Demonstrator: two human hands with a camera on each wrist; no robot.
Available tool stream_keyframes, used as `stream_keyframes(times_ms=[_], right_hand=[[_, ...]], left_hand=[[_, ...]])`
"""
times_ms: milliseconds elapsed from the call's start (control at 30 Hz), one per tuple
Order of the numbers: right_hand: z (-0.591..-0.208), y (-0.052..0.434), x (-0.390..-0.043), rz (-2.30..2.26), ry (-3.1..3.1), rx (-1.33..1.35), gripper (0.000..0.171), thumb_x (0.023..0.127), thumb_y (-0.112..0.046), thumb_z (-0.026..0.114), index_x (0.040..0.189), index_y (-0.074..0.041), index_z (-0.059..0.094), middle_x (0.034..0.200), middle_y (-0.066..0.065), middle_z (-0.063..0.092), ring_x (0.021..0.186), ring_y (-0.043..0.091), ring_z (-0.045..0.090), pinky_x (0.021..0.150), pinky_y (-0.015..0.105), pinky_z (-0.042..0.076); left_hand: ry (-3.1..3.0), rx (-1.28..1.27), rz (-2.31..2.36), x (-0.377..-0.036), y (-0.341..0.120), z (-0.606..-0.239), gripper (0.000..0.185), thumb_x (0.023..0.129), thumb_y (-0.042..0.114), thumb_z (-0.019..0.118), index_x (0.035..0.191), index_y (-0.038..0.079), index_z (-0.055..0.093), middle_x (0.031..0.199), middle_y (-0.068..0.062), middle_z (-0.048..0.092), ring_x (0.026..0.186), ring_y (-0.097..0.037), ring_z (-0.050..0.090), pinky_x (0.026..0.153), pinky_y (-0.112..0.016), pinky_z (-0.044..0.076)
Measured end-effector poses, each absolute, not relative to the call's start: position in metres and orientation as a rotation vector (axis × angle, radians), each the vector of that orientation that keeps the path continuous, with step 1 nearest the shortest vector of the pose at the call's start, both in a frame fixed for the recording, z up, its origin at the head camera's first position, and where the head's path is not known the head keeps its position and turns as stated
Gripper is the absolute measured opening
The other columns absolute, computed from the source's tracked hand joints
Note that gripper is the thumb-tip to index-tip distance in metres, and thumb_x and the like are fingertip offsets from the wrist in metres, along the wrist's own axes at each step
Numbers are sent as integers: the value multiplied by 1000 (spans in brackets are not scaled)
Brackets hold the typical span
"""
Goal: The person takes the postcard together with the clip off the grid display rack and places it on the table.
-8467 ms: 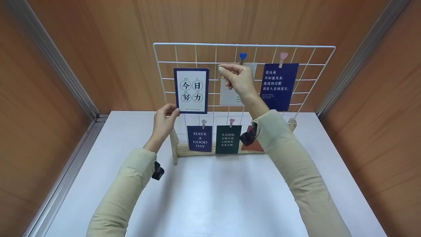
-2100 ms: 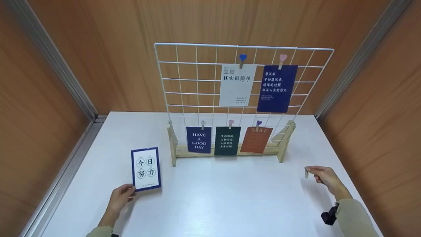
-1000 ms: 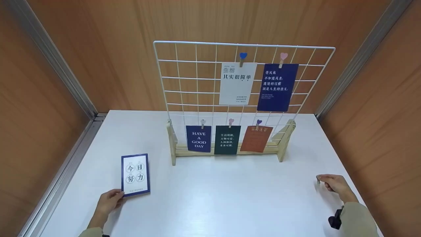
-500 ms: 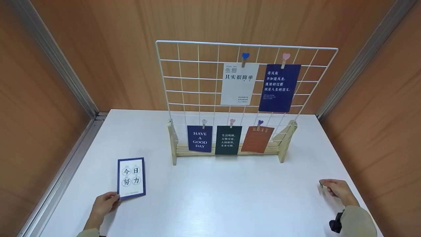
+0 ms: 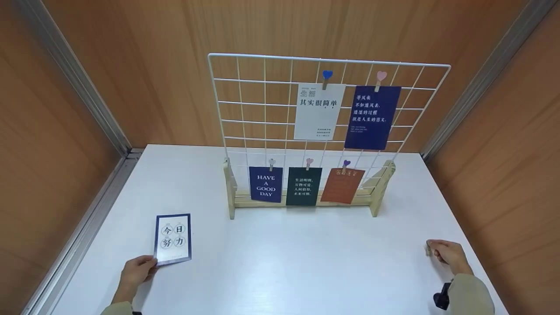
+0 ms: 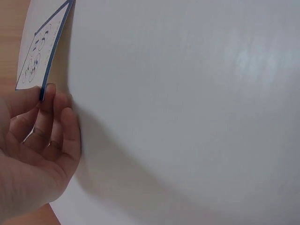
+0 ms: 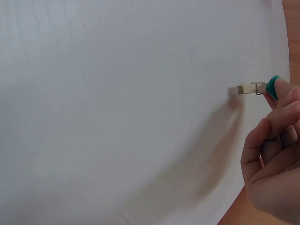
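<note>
At the left of the table, my left hand [image 5: 136, 272] pinches the lower left corner of a white postcard [image 5: 173, 238] with a dark blue border and four circled characters. In the left wrist view the thumb lies on the card's [image 6: 44, 56] face and the fingers curl behind it. On the right side, my right hand [image 5: 450, 255] pinches a small wooden clothespin [image 5: 428, 248]. Up close in the right wrist view the clothespin [image 7: 253, 88] has a wire spring and a teal-green end between thumb and finger, its tip pointing away from the hand over the white table.
A white wire grid rack [image 5: 253, 104] on a wooden stand [image 5: 376, 192] stands at the back. Cards hang on it by heart clips: a white card [image 5: 317, 118] and a navy card [image 5: 369, 127] above, several smaller cards [image 5: 304, 197] below. Wood panels [image 5: 503, 175] enclose the table [image 5: 280, 262].
Both hands have left the rack. The left brought the postcard down to the table's left side. The right carried the clothespin to the right side; lately both hands have barely moved, the card sinking slightly.
</note>
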State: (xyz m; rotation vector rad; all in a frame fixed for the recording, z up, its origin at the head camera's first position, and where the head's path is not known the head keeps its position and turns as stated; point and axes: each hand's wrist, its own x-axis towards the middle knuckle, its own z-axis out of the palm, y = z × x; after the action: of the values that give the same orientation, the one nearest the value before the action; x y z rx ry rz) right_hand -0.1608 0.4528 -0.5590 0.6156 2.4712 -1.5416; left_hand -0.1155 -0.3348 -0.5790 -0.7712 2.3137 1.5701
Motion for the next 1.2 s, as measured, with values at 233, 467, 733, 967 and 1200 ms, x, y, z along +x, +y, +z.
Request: stream_keyframes(times_ms=[233, 467, 733, 967, 1200], right_hand=[[-563, 452, -160, -1543, 2465, 661, 38, 89, -20, 51, 111, 10, 52, 68, 0, 53, 59, 8, 47, 55, 23, 43], [-568, 451, -164, -1576, 2433, 718, 35, 88, -20, 52, 109, 9, 53, 68, 0, 54, 60, 10, 49, 55, 23, 43], [-574, 450, -166, -1561, 2428, 760, 42, 89, -20, 50, 115, 13, 46, 67, 1, 55, 60, 10, 50, 55, 23, 44], [-576, 453, -163, -1538, 2431, 792, 44, 88, -22, 51, 117, 11, 47, 69, -1, 55, 60, 10, 50, 56, 25, 43], [-569, 459, -157, -1572, 2423, 807, 50, 88, -27, 53, 120, 11, 44, 75, 0, 55, 63, 9, 49, 56, 22, 44]], left_hand=[[2334, -798, 1561, -117, -335, -582, 40, 87, 12, 51, 114, -16, 42, 77, -7, 59, 66, -12, 56, 59, -26, 48], [2333, -870, 1572, -116, -332, -582, 40, 86, 14, 53, 114, -15, 44, 78, -9, 58, 65, -12, 55, 55, -23, 47], [2406, -900, 1524, -117, -327, -582, 38, 87, 13, 50, 112, -15, 44, 81, -14, 56, 64, -13, 55, 54, -24, 46], [2518, -924, 1357, -114, -326, -578, 34, 87, 16, 49, 106, -13, 48, 75, -12, 56, 60, -15, 53, 53, -26, 45], [2583, -939, 1273, -113, -324, -573, 37, 87, 20, 47, 107, -11, 49, 82, -16, 56, 66, -21, 53, 54, -29, 44]])
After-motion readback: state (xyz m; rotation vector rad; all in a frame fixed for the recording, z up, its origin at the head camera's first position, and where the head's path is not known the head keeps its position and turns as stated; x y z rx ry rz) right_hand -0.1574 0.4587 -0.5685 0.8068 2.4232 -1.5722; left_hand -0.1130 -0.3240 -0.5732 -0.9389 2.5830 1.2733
